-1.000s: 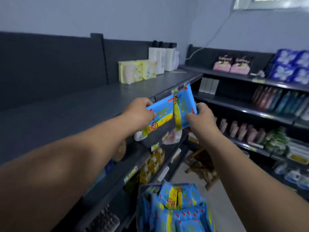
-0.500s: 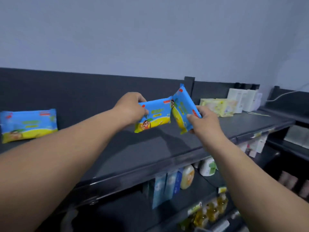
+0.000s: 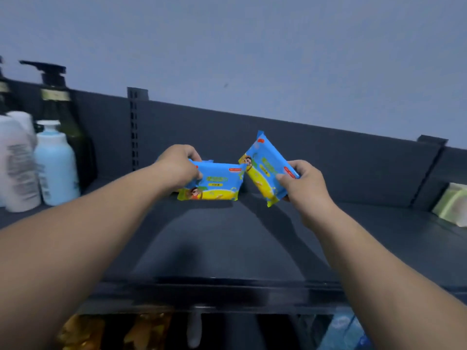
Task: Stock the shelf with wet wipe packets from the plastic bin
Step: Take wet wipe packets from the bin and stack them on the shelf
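Two blue-and-yellow wet wipe packets are held over the dark top shelf [image 3: 227, 243]. My left hand [image 3: 178, 165] grips the left packet [image 3: 214, 184] by its upper left corner; its lower edge is at or just above the shelf, near the back panel. My right hand [image 3: 303, 183] holds the right packet [image 3: 265, 168] tilted, one corner pointing up, clear of the shelf. The packets almost touch at their inner corners. The plastic bin is out of view.
White and pale blue bottles [image 3: 54, 162] and a dark pump bottle [image 3: 56, 97] stand at the shelf's left end. Pale green packs [image 3: 452, 205] lie at the right end. The shelf's front rail [image 3: 214, 291] crosses below, with yellow goods [image 3: 83, 332] underneath.
My view has swung left along the shelf; bottles now show at the left. Both hands have carried their packets further in toward the back panel, and the left packet has come down to the shelf.
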A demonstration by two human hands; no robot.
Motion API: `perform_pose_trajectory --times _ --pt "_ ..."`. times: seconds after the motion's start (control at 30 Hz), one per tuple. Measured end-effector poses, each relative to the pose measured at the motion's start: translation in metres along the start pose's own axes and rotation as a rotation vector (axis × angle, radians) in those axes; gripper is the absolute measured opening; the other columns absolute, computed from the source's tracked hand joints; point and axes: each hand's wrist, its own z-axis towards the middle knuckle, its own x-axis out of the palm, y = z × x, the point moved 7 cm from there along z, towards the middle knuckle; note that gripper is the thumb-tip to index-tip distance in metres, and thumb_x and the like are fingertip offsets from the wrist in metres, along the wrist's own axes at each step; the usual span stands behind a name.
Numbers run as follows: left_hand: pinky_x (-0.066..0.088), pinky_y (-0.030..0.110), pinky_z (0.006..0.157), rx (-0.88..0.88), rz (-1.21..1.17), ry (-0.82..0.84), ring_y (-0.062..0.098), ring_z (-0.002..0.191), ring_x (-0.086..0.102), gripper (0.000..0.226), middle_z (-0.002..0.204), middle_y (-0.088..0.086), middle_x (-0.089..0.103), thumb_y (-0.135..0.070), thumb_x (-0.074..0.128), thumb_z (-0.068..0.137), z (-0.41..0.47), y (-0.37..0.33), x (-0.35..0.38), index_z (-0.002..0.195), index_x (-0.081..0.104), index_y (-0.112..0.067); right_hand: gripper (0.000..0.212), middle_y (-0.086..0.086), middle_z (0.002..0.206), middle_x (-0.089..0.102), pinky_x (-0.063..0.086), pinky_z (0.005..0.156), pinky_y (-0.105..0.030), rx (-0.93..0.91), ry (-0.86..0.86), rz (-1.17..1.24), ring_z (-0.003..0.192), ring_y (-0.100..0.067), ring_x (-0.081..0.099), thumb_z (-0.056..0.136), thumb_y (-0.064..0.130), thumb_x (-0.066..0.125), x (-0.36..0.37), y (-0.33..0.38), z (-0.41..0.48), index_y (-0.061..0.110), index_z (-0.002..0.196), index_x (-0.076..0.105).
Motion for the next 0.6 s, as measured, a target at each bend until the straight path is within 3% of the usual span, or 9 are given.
perform_pose_trajectory --times 0.17,0.3,0.43,0.6 --pt "0.058 0.043 0.073 -0.139 -0.13 -0.031 0.029 0.079 0.06 0.021 0.089 0.013 0.059 0.005 0.068 0.079 0.014 0.051 -0.019 0.08 0.06 -0.014 0.011 -0.013 0.099 0.067 0.057 0.077 -0.054 0.028 0.04 0.033 0.091 -0.035 0.067 0.086 0.011 0.062 0.042 0.0 0.012 0.021 0.083 0.058" --pt "0.058 0.039 0.068 -0.242 -0.228 -0.037 0.028 0.084 0.063 0.021 0.099 0.014 0.058 0.005 0.066 0.084 0.022 0.079 -0.024 0.09 0.055 -0.012 0.011 -0.019 0.1 0.068 0.054 0.081 -0.054 0.061 0.149 0.116 0.083 -0.031 0.066 0.086 0.008 0.064 0.073 -0.005 0.016 0.019 0.085 0.06" --pt "0.059 0.045 0.075 -0.29 -0.261 -0.054 0.034 0.094 0.065 0.022 0.109 0.018 0.058 0.009 0.062 0.084 0.033 0.092 -0.025 0.095 0.053 -0.008 0.013 -0.015 0.092 0.07 0.052 0.087 -0.054 0.12 0.363 0.163 0.084 -0.029 0.066 0.085 0.004 0.066 0.104 -0.009 0.016 0.015 0.088 0.062" --pt "0.06 0.041 0.071 -0.258 -0.246 -0.053 0.03 0.09 0.066 0.021 0.106 0.017 0.062 0.011 0.053 0.087 0.049 0.098 -0.023 0.084 0.054 -0.01 0.017 -0.009 0.093 0.072 0.055 0.08 -0.041 0.184 0.479 0.05 0.085 -0.026 0.069 0.084 0.0 0.068 0.13 -0.014 0.016 0.014 0.09 0.059"
